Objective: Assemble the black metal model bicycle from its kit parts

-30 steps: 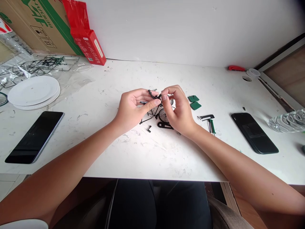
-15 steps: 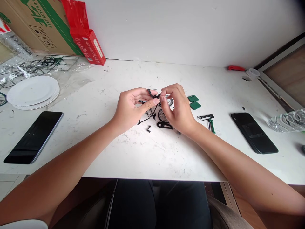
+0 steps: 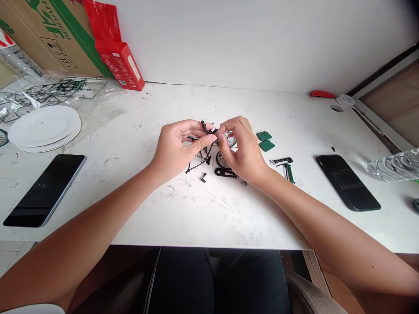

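Both hands meet over the middle of the white table (image 3: pixel 203 218). My left hand (image 3: pixel 178 148) pinches the thin black frame of a small model bicycle (image 3: pixel 203 155), thumb against fingers. Close against it, my right hand (image 3: pixel 244 150) pinches a black handlebar piece (image 3: pixel 207 127) at the top of that frame. A spoked wheel (image 3: pixel 231 139) and a black tyre (image 3: pixel 221 160) show between the hands. On the table below lie a black chain-guard part (image 3: pixel 225 173) and a tiny black piece (image 3: pixel 204 177).
Two green parts (image 3: pixel 266 140) and a black and green tool set (image 3: pixel 285 167) lie right of the hands. Black phones rest at left (image 3: pixel 44 188) and right (image 3: pixel 347 182). White plates (image 3: pixel 44 127), bagged part sprues (image 3: pixel 62 87), a red box (image 3: pixel 118 52), cardboard box (image 3: pixel 49 35), plastic bottle (image 3: pixel 394 165).
The hands and the model have shifted slightly left and closed together a little; the frame's lower rod swung left. Everything else on the table is unmoved.
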Motion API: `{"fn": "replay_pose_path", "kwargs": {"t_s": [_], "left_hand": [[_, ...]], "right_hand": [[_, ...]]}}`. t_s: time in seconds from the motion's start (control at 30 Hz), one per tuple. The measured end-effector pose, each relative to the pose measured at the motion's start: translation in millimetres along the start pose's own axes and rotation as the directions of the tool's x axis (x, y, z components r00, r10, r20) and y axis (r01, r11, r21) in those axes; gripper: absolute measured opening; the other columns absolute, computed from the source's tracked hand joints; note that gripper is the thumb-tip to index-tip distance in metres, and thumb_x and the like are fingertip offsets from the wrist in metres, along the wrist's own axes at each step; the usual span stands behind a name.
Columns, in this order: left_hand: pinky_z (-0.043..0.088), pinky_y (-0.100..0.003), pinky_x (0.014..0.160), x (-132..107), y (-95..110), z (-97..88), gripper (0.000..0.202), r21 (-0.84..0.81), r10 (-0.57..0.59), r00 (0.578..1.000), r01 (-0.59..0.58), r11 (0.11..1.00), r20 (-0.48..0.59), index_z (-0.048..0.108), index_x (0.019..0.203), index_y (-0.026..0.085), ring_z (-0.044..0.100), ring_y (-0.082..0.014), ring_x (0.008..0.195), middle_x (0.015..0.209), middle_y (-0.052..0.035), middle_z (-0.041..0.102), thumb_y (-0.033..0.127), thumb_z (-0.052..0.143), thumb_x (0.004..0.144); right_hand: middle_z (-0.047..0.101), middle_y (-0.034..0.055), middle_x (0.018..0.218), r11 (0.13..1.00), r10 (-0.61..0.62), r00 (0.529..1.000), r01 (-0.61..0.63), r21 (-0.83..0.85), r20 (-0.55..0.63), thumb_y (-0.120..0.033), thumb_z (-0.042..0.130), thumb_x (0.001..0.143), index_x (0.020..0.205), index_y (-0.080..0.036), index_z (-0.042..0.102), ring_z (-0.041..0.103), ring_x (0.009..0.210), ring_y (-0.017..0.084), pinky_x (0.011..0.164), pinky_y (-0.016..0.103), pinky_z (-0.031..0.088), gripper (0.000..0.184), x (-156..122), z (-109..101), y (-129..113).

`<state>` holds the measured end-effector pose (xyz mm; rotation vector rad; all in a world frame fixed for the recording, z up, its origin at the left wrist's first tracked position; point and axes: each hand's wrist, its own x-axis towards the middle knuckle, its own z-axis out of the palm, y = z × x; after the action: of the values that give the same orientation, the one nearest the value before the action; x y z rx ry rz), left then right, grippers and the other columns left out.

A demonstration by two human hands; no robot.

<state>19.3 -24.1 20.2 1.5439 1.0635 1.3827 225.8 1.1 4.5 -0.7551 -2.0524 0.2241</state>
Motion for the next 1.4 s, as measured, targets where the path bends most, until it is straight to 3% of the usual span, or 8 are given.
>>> {"fn": "replay_pose_path", "kwargs": {"t_s": [0.3,0.53,0.77,1.1,1.4], "left_hand": [[0.067,-0.037,0.089,-0.9,-4.5,1.2,0.031,-0.026,-0.012,1.000,0.012,1.000,0.024,0.086,0.104,0.023,0.083,-0.0259,0.099,0.110,-0.0084,0.086,0.042,0.097,0.082],[0.070,-0.042,0.095,-1.0,-4.8,3.2,0.033,-0.100,-0.064,0.997,0.068,0.993,0.044,0.086,0.106,0.021,0.084,-0.0267,0.099,0.113,-0.0098,0.085,0.039,0.097,0.081],[0.070,-0.042,0.097,-3.0,-4.1,2.9,0.027,-0.110,-0.077,0.996,0.083,0.990,0.053,0.088,0.111,0.020,0.083,-0.0254,0.100,0.115,-0.0096,0.085,0.032,0.092,0.087],[0.070,-0.045,0.103,-2.7,-2.3,4.7,0.029,-0.182,-0.107,0.992,0.118,0.976,0.069,0.087,0.107,0.019,0.084,-0.0275,0.104,0.113,-0.0097,0.086,0.034,0.096,0.083],[0.066,-0.046,0.108,-3.8,0.1,5.4,0.031,-0.199,-0.108,0.991,0.121,0.973,0.074,0.087,0.107,0.017,0.084,-0.0269,0.105,0.112,-0.0100,0.086,0.034,0.096,0.084]], "right_hand": [[0.066,0.0076,0.106,0.997,0.023,0.999,-0.021,0.072,-0.025,-0.030,0.052,0.114,0.110,-0.027,0.058,0.062,0.101,0.024,0.090,0.047,0.054,0.007,-2.9,3.8,-1.1],[0.068,0.0070,0.107,0.985,0.120,0.991,-0.113,0.127,-0.051,-0.036,0.052,0.116,0.108,-0.027,0.060,0.064,0.103,0.023,0.086,0.043,0.055,0.014,-3.2,6.1,-4.0],[0.068,0.0074,0.108,0.983,0.133,0.989,-0.123,0.134,-0.069,-0.037,0.052,0.116,0.109,-0.027,0.061,0.066,0.104,0.023,0.087,0.044,0.056,0.015,-3.7,6.7,-3.8],[0.070,0.0072,0.110,0.977,0.160,0.985,-0.149,0.155,-0.065,-0.041,0.052,0.116,0.110,-0.027,0.061,0.067,0.106,0.023,0.087,0.044,0.056,0.018,-5.5,8.9,-4.6],[0.070,0.0072,0.109,0.978,0.148,0.987,-0.136,0.161,-0.062,-0.035,0.052,0.116,0.110,-0.026,0.063,0.066,0.105,0.022,0.089,0.042,0.056,0.015,-5.6,8.6,-3.5]]}}
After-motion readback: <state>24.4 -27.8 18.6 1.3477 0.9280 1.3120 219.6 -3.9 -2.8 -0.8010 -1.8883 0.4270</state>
